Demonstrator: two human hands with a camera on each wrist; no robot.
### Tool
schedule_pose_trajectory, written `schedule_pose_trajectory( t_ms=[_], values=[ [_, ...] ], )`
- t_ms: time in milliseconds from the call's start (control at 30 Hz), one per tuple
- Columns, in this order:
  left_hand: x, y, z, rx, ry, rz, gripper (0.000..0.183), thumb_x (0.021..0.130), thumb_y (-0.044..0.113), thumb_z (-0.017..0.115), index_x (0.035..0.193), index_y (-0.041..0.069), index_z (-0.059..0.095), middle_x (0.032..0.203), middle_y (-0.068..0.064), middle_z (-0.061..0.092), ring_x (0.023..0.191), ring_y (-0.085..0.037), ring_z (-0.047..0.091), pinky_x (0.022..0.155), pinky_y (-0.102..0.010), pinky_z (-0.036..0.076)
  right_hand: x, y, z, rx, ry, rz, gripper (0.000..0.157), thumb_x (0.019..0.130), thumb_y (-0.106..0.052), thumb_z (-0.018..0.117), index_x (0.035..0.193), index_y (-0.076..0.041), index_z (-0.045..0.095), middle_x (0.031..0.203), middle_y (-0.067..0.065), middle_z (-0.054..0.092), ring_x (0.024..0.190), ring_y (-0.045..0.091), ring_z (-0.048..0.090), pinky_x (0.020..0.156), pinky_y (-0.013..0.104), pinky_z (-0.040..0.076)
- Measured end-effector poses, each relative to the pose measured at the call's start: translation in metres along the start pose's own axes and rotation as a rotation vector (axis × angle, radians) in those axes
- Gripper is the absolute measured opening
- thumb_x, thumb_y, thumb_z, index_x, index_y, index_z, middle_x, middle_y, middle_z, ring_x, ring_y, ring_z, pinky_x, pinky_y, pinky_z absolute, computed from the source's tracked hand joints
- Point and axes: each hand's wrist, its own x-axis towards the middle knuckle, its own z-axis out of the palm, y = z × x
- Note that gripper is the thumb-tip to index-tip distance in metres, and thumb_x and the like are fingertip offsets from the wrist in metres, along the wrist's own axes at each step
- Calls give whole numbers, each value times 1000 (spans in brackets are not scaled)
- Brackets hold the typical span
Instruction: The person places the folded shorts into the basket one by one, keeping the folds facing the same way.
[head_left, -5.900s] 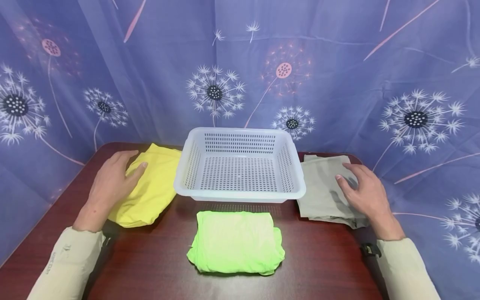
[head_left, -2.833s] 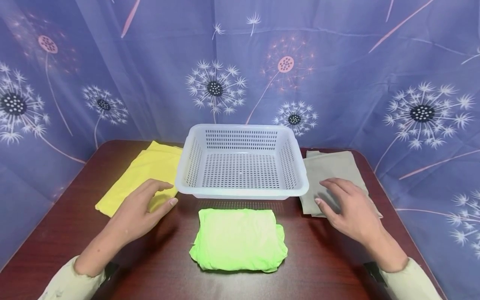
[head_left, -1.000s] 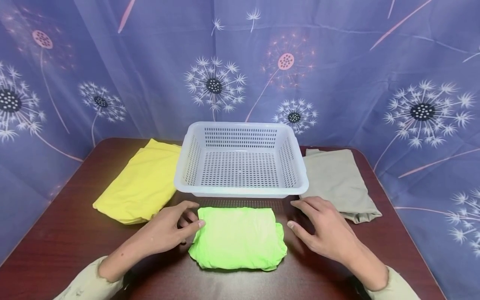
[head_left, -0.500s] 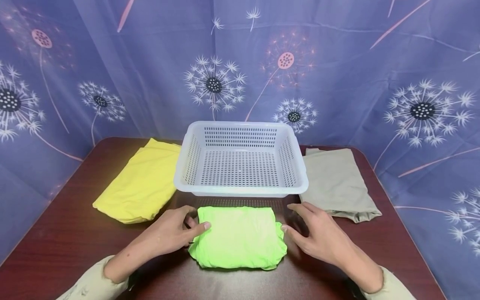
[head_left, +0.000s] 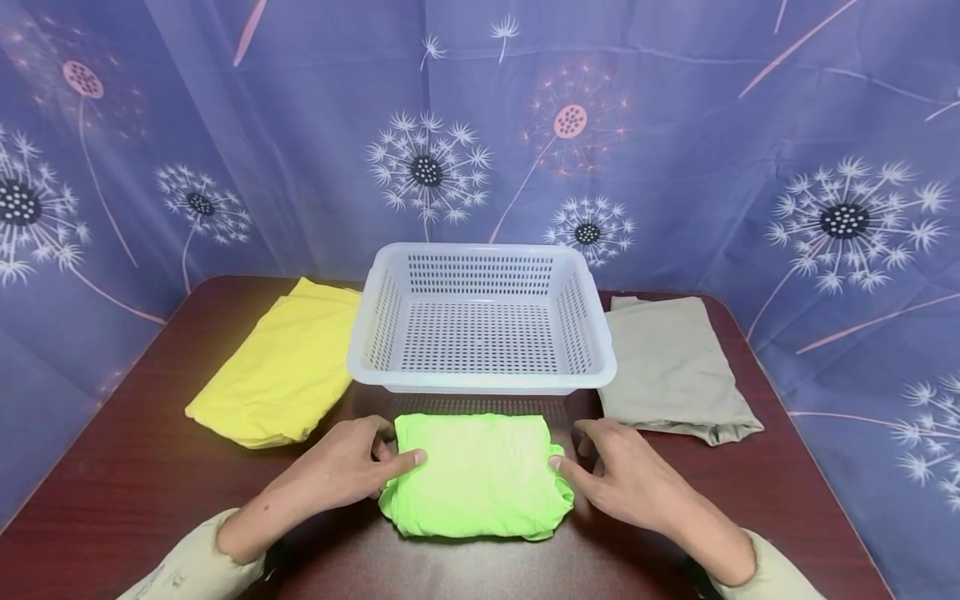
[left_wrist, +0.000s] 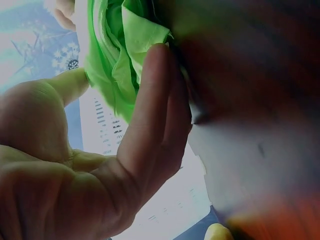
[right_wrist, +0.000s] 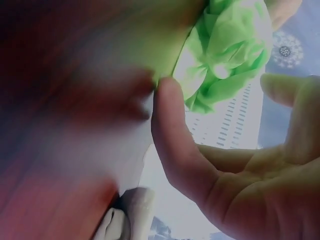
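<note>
L hand (head_left: 345, 467) now pinches green cloth's (head_left: 480, 479) left end; R hand (head_left: 630, 475), fingers wide, has reached right end, so cloth is flanked both sides.

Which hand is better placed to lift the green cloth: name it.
Probably the left hand: its thumb lies well over the green cloth, fingers at the side. The right hand seems less set: its thumb barely overlaps the opposite edge in the head view.
</note>
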Motion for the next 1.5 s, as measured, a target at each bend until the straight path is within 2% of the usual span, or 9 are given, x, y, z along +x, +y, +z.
schedule_pose_trajectory(
  t_ms=[133,267,333,500,700,967,1233,1367,1500],
  values=[
    [1,0,1,-12,-4,-8,71,91,56,80,124,-4,64,72,1,66,58,-13,65,65,-32,52,1,-6,-1,64,-91,58,39,101,-55,69,89,-17,61,73,-8,60,59,4,54,63,25,47],
    [3,0,3,-24,-11,-32,63,89,54,82,117,-1,66,69,0,66,58,-15,67,62,-32,52,3,-9,-3,176,-179,118,49,103,-54,66,112,-6,66,77,-8,67,56,8,66,72,29,55],
    [4,0,4,-34,-14,-43,61,89,53,83,115,0,67,70,0,66,58,-16,68,61,-32,52,4,-9,-3,231,-202,152,59,103,-52,67,126,2,63,86,-5,70,59,10,70,76,30,58],
    [5,0,5,-44,-11,-55,57,89,50,84,112,1,68,69,-1,66,57,-16,67,59,-33,51,6,-9,-1,394,-253,231,70,103,-45,70,142,11,55,99,5,70,65,18,74,72,31,62],
    [5,-2,6,-64,-10,-39,47,89,49,85,99,6,68,65,-1,65,56,-17,67,56,-33,49,10,-7,4,543,-255,250,68,102,-38,72,141,14,53,96,8,70,66,25,73,68,34,63],
    [8,-5,6,-124,-40,9,44,89,46,85,96,6,68,67,0,68,59,-17,70,56,-32,49,11,-4,11,691,-257,286,61,101,-28,74,134,18,52,102,14,61,77,21,66,72,37,63],
    [9,-8,6,-226,-88,29,40,92,41,84,97,5,68,73,-4,66,64,-20,73,58,-33,52,12,-3,16,730,-268,323,61,99,-26,77,136,16,51,109,15,57,86,22,62,74,39,60],
    [8,-9,7,-241,-92,31,41,92,42,83,97,6,65,74,-4,62,65,-19,70,57,-31,49,12,-4,19,745,-258,322,50,99,-26,76,128,9,55,108,14,55,84,20,58,70,35,57],
    [7,-9,7,-222,-91,44,42,92,44,82,100,6,64,77,-3,66,66,-18,66,58,-31,48,11,-7,18,742,-245,309,41,100,-27,75,122,4,58,109,14,54,85,20,60,70,36,57]
  ],
)
